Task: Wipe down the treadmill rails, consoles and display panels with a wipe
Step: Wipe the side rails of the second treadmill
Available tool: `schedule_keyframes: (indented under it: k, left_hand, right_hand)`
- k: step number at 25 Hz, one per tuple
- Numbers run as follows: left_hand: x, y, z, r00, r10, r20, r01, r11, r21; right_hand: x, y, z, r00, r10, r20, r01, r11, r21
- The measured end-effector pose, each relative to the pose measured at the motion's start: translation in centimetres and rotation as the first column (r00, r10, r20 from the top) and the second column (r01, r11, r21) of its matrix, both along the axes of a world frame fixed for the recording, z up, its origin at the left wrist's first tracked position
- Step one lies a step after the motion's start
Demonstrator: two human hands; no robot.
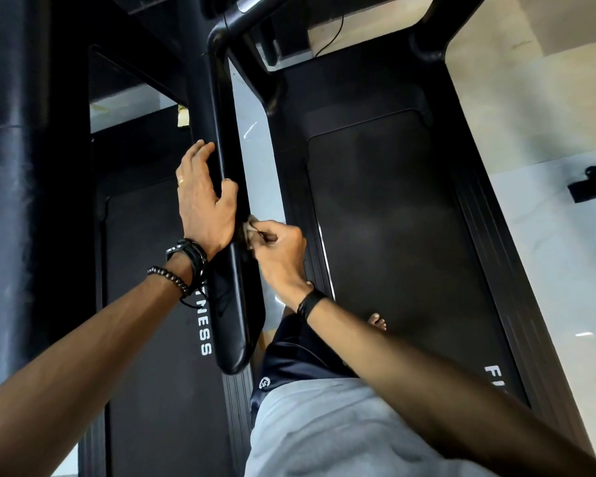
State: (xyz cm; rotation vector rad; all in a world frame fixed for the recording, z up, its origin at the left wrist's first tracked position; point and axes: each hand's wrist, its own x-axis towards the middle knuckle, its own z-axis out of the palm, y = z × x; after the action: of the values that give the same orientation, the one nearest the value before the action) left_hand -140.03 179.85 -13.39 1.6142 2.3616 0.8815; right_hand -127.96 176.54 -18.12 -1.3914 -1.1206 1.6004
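Note:
A black padded treadmill rail (233,304) runs from the upper middle down to the lower middle of the view. My left hand (203,197) lies on top of the rail, fingers on its left side and thumb hooked over its right edge. Just below it, my right hand (279,251) pinches a small crumpled whitish wipe (250,227) and presses it against the rail's right side. Most of the wipe is hidden inside my fingers.
Two black treadmill belts lie below: one on the left (152,304) marked with white letters, one on the right (393,218) where I stand barefoot. A second black rail (427,29) sits top right. Pale tiled floor (547,235) with a black strap object (592,184) spreads to the right.

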Motion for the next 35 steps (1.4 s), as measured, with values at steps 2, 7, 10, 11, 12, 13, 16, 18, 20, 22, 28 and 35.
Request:
schedule_keyframes:
  k: [2, 7, 10, 11, 12, 13, 16, 18, 20, 22, 28, 35]
  left_hand:
    - [0.0, 0.1, 0.0, 1.0, 0.0, 0.002, 0.0, 1.0, -0.009]
    - [0.3, 0.2, 0.4, 0.999, 0.001, -0.037, -0.001, 1.0, -0.015]
    - [0.6, 0.5, 0.5, 0.999, 0.011, -0.05, -0.011, 1.0, 0.003]
    - [0.6, 0.7, 0.6, 0.999, 0.02, -0.05, -0.019, 1.0, 0.012]
    - [0.5, 0.8, 0.6, 0.999, 0.029, -0.046, -0.028, 1.0, 0.014]
    - [0.5, 0.9, 0.6, 0.999, 0.035, -0.042, -0.034, 0.999, 0.01]
    - [0.5, 1.1, 0.8, 0.999, 0.036, -0.033, -0.036, 0.999, 0.011]
    - [0.6, 0.9, 0.7, 0.999, 0.027, -0.022, -0.027, 1.0, 0.01]
    - [0.3, 1.1, 0.6, 0.999, 0.029, -0.021, -0.029, 0.999, 0.016]
    - [0.2, 1.5, 0.6, 0.999, 0.047, -0.016, -0.047, 0.999, 0.003]
    - [0.4, 2.2, 1.0, 0.997, 0.08, 0.0, -0.08, 0.997, -0.019]
    - [0.0, 2.5, 0.7, 0.994, 0.107, 0.006, -0.107, 0.994, -0.02]
  right_hand:
    - [-0.3, 0.0, 1.9, 0.994, -0.062, -0.092, 0.065, 0.997, 0.031]
    - [-1.9, 3.4, -1.0, 0.992, -0.095, -0.077, 0.082, 0.984, -0.158]
    - [-0.8, 0.8, -0.4, 0.996, -0.065, -0.062, 0.057, 0.991, -0.12]
    - [-0.6, 0.2, 0.5, 0.993, -0.076, -0.094, 0.067, 0.993, -0.094]
    - [-0.8, 0.1, 1.2, 0.987, -0.087, -0.136, 0.079, 0.995, -0.066]
    - [-1.0, 0.6, 1.8, 0.982, -0.095, -0.165, 0.088, 0.995, -0.049]
    - [-2.1, 3.2, 0.3, 0.972, -0.138, -0.19, 0.111, 0.983, -0.149]
    - [-1.6, 2.4, -0.9, 0.978, -0.148, -0.148, 0.106, 0.96, -0.258]
    - [-0.8, 0.4, -0.3, 0.975, -0.132, -0.176, 0.078, 0.955, -0.288]
    - [-0.9, 0.1, 1.2, 0.949, -0.157, -0.275, 0.081, 0.96, -0.269]
    - [-2.8, 3.2, -0.4, 0.967, -0.206, -0.148, 0.145, 0.928, -0.344]
    - [-3.1, 3.7, 1.0, 0.973, -0.152, -0.173, 0.119, 0.975, -0.19]
